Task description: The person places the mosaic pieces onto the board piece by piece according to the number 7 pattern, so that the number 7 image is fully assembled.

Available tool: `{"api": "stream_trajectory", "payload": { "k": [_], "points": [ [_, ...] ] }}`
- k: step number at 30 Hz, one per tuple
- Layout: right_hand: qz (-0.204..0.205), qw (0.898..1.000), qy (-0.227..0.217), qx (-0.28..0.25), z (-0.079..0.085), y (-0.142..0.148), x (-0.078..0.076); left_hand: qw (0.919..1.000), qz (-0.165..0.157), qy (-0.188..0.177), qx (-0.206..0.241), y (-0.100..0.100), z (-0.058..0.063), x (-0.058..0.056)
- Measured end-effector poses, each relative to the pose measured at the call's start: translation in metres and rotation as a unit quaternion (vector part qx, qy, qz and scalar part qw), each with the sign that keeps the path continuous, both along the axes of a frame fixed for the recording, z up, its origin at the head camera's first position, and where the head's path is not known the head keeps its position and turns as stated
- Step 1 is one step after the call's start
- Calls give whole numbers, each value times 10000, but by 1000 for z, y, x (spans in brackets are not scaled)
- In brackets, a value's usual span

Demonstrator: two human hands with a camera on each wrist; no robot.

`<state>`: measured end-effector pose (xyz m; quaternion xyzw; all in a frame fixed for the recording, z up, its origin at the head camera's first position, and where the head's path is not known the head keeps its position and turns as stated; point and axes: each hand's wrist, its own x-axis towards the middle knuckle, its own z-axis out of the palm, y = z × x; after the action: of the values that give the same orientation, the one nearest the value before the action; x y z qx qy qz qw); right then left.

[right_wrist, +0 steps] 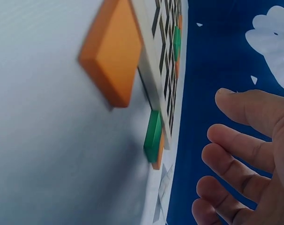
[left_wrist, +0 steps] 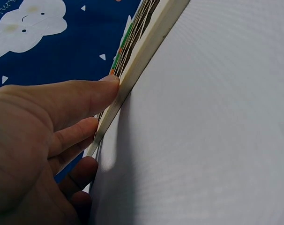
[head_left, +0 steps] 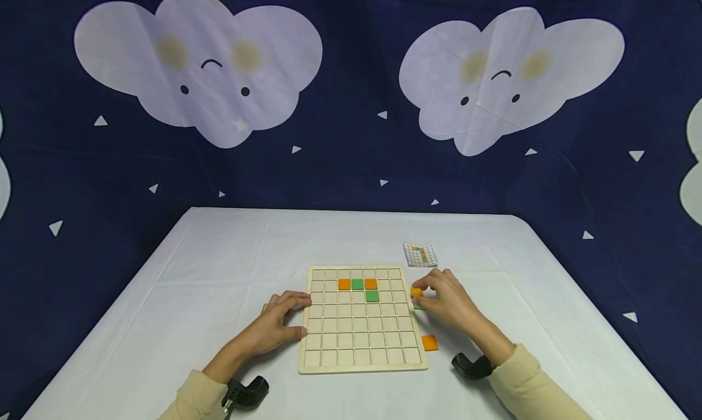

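A pale wooden grid board (head_left: 329,325) lies on the table. Near its far side sit an orange tile (head_left: 343,284), a green tile (head_left: 358,284) and another orange tile (head_left: 370,284) in one row, with a second green tile (head_left: 372,295) just below the right one. My left hand (head_left: 272,323) touches the board's left edge with thumb and fingertips spread along it. Beside the right edge, my right hand (head_left: 446,298) hovers over a loose orange tile (head_left: 417,292) and a green one (right_wrist: 153,136). Its fingers (right_wrist: 240,140) are spread and hold nothing in the right wrist view.
One more loose orange tile (head_left: 430,343) lies by the board's lower right edge. Behind the right hand is a small card (head_left: 420,255) printed with a grid pattern. White cloth (head_left: 230,255) covers the table, and a dark blue cloud-print curtain (head_left: 351,182) hangs behind.
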<state>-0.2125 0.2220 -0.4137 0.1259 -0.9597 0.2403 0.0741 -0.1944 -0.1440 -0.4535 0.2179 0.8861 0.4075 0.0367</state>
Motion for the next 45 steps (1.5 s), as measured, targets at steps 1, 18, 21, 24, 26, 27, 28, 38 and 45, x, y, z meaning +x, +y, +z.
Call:
{"api": "stream_trajectory", "payload": {
  "k": [1,18,21,24,26,27,28,38,45],
  "points": [
    [-1,10000,20,0,-1,1,1,10000,-1,4,1,0,0,0],
    [-71,9999,96,35,-6,13,21,10000,-6,18,15,0,0,0],
    [-75,10000,50,18,-7,15,24,10000,-8,27,10,-1,0,0],
    [-58,10000,1,23,-8,16,27,10000,-10,14,7,-1,-1,0],
    [-25,10000,25,43,-8,17,30,10000,-6,6,7,-1,-2,0],
    [-4,10000,58,61,-8,17,31,10000,-4,3,3,-1,-2,0],
    [24,9999,93,82,-8,17,32,10000,-2,-7,5,-1,-2,0],
    [146,9994,186,258,-13,22,43,10000,-18,41,-1,-1,-2,1],
    [102,9997,-79,227,-13,21,46,10000,-3,16,-6,-1,-1,0]
  ]
}}
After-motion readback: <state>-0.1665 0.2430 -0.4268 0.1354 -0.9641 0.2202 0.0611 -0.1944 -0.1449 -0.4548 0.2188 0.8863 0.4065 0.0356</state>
